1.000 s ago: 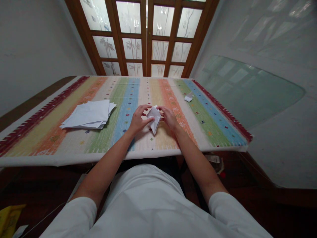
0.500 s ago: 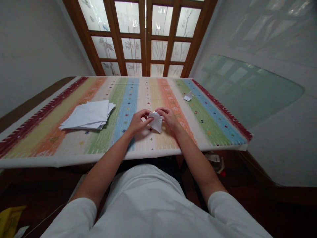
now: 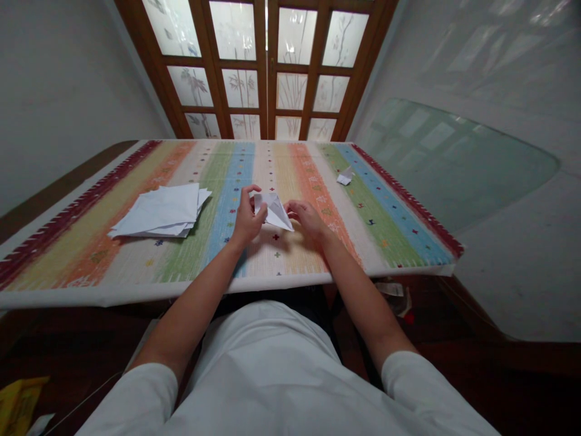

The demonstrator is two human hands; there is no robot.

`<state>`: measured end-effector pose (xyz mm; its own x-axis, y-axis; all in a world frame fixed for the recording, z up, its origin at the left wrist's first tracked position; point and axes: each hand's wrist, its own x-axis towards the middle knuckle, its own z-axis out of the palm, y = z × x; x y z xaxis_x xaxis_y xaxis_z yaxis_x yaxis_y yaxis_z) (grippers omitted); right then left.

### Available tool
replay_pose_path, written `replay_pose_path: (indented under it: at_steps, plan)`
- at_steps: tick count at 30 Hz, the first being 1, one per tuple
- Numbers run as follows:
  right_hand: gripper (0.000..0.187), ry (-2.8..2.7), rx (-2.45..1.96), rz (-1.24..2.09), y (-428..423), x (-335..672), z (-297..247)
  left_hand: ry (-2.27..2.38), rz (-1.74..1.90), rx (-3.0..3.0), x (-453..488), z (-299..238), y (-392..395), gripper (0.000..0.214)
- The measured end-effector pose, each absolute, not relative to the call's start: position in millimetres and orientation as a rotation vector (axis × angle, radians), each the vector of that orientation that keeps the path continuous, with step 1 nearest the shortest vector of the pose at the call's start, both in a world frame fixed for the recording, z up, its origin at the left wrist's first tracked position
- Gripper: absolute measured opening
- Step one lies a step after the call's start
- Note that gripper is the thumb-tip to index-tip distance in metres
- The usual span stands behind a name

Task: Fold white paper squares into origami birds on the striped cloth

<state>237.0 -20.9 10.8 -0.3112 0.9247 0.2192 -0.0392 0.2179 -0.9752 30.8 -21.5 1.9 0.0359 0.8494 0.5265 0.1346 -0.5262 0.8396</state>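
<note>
A small piece of folded white paper (image 3: pixel 275 212) is held above the striped tablecloth, its lower corner pointing down to the right. My left hand (image 3: pixel 247 219) grips its left side, thumb in front and index finger arched above. At the right edge of the paper, my right hand (image 3: pixel 308 218) has its fingers curled in, the tips pinched against that edge. Part of the paper is hidden behind the left thumb.
To the left lies a stack of white paper sheets (image 3: pixel 158 211). A small folded paper piece (image 3: pixel 345 176) rests farther back on the right. The striped tablecloth (image 3: pixel 213 254) covers the table, whose near edge runs just before my body. Wooden glazed doors (image 3: pixel 267 66) stand beyond.
The folded paper has turned and shifted slightly left, showing a wider face. My left hand has moved a little left and its index finger has lifted. The right hand is slightly lower.
</note>
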Motion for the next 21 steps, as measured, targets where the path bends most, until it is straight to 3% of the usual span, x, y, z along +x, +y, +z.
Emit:
replay_pose_path:
  at_steps: [5,10,17,21]
  plan:
    - [0.049,-1.465,-0.846,1.431,-26,230,11,1.085,1.436,2.003,32,8,-28,0.013]
    - [0.047,-1.461,-0.923,1.25,-23,231,10,1.066,1.251,1.983,32,6,-27,0.033]
    - [0.065,-1.496,-0.86,1.127,-18,232,11,0.895,1.182,1.931,32,-3,-24,0.056]
    - [0.073,-1.392,-0.895,1.159,-16,238,11,0.81,1.183,1.866,31,3,-24,0.049]
